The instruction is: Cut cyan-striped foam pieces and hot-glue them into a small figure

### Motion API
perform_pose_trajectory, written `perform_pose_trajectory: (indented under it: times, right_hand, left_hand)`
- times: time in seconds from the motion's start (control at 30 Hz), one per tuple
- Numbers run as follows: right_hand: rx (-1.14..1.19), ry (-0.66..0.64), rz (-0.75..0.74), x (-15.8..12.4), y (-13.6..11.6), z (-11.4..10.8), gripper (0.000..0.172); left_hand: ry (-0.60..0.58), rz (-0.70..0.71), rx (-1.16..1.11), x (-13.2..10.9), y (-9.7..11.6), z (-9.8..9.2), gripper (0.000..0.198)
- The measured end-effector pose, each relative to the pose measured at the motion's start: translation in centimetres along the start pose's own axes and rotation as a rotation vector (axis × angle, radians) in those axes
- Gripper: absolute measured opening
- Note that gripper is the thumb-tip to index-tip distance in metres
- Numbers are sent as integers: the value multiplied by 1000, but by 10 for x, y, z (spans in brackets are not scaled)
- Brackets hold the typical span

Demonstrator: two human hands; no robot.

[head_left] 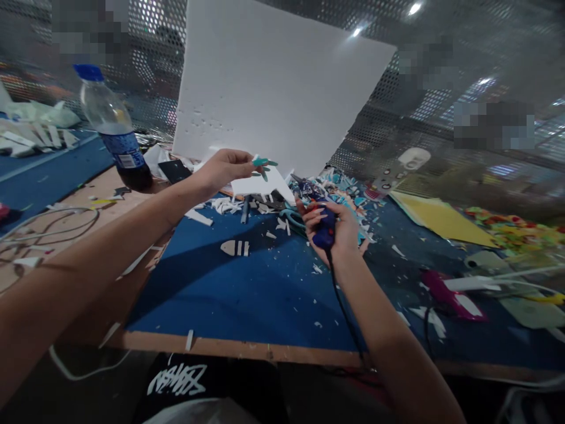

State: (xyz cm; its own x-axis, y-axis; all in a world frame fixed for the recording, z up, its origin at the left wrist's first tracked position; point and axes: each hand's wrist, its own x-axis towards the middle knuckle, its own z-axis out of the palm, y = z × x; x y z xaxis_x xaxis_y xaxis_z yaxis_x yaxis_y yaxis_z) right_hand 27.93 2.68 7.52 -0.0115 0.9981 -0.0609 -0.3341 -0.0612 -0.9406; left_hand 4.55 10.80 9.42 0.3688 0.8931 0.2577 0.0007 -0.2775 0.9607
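Observation:
My left hand is raised over the far part of the blue work surface, in front of a white sheet. Its thumb and fingers pinch a small teal piece. My right hand is wrapped round a dark blue corded hot glue gun, whose black cord runs down toward the table edge. Between the arms, a pale rounded piece and narrow white strips lie in a row on the blue surface. Teal-handled scissors lie just left of my right hand, partly covered by scraps.
A large white board stands upright at the back. White and teal scraps are heaped before it. A bottle with dark liquid stands left; yellow sheets, a magenta tool and colourful scraps lie right.

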Motion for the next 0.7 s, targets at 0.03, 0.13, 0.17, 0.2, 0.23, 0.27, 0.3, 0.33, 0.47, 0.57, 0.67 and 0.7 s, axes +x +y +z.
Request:
perform_pose_trajectory:
  times: [0.03, 0.13, 0.17, 0.2, 0.23, 0.27, 0.3, 0.33, 0.47, 0.57, 0.67, 0.7]
  right_hand:
    - [42, -17, 12, 0, -1, -1, 20]
    - [226, -92, 41, -2, 2, 2, 24]
    - [287, -125, 52, -3, 5, 3, 25]
    - [334, -158, 64, -4, 7, 5, 25]
    - [371, -190, 81, -4, 10, 6, 26]
    - [397, -217, 100, -5, 13, 7, 28]
    - [412, -234, 112, -5, 16, 7, 29]
    - [416, -240, 119, -4, 18, 7, 31]
    - [410, -186, 128, -1, 26, 7, 32]
    - [453, -40, 150, 2, 28, 9, 19]
    - [486, 110, 198, 3, 25, 12, 9]
    - [489, 137, 205, 3, 23, 12, 9]
  left_hand:
    - [-16, 3, -46, -1, 1, 2, 17]
    - [-82, -10, -197, -7, 7, 8, 14]
    - [-99, -22, -234, -9, 9, 10, 13]
    - [-108, -28, -269, -10, 11, 13, 13]
    - [-113, -35, -303, -11, 13, 16, 12]
    - [-113, -40, -339, -12, 14, 19, 12]
    - [-110, -46, -373, -12, 14, 22, 12]
    - [-104, -55, -404, -12, 15, 25, 12]
    - [-116, -79, -485, -14, 12, 36, 10]
    - [-178, -43, -508, -15, 8, 41, 8]
    - [-173, -26, -506, -16, 6, 41, 10]
    - [-162, -22, -505, -16, 6, 41, 11]
